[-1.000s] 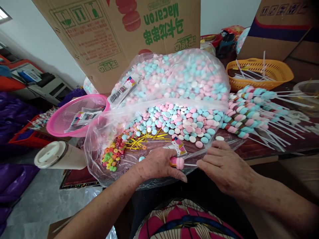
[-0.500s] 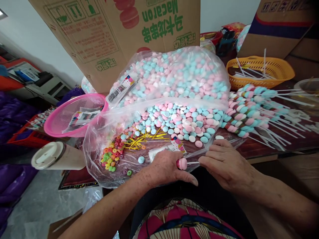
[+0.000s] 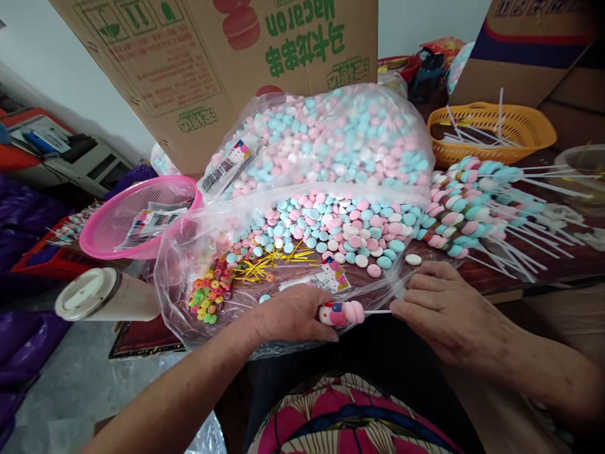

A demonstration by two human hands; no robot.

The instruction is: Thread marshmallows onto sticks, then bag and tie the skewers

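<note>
A candy skewer [image 3: 354, 312] lies level between my hands, close to my lap. Pink candies show at its middle, and a printed clear wrapper [image 3: 337, 314] covers the part toward my left hand [image 3: 293, 312]. That hand is closed round the wrapped end, which its fingers partly hide. My right hand [image 3: 439, 309] pinches the white stick [image 3: 378, 311] at the other end. Just beyond my left hand are more printed wrappers [image 3: 333, 274] on a clear plastic bag. A white candy [image 3: 413, 259] rests near my right knuckles.
Loose pastel candies [image 3: 331, 151] fill the big bag. Ring candies [image 3: 210, 296] and gold twist ties [image 3: 259, 265] lie at its front left. Finished skewers [image 3: 472, 208] and a yellow basket [image 3: 534, 129] stand right; a pink basket [image 3: 87, 236] and lidded cup [image 3: 127, 296] stand left.
My left hand has shifted left along the skewer, and its thumb has folded in. More of the candies and the printed wrapper now show. My right hand still holds the stick.
</note>
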